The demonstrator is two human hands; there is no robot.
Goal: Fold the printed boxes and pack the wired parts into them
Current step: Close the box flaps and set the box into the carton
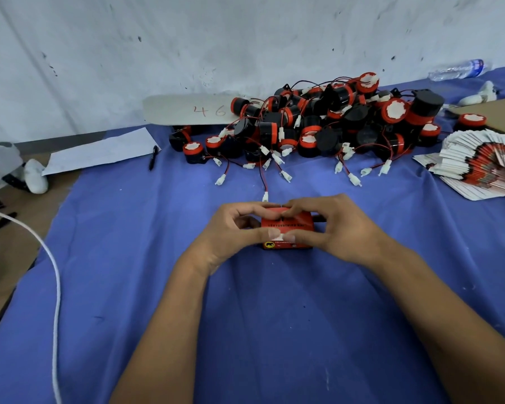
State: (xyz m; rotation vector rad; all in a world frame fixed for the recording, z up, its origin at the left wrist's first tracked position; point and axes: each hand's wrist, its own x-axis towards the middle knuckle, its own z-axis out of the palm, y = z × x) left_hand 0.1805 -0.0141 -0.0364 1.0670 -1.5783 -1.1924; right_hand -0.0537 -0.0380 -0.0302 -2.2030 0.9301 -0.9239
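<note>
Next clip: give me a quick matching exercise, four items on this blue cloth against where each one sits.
Items:
1. red printed box
2. pile of wired parts
3. stack of flat boxes
4. pen

Places:
A. far right on the cloth
B. beside the white paper, far left
C. between left hand and right hand
D. against the wall

Pairs: 1-C, 2-D, 3-A, 4-B

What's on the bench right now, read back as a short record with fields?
surface: blue cloth
left hand: grips the red box from its left side
right hand: grips the same box from its right side
box: partly folded, held low over the cloth
parts pile: black and red wired parts heaped at the back
flat boxes: fanned stack, far right
pen: lying left of the pile
paper: white sheet, back left
bottle: lying on its side, back right
</note>
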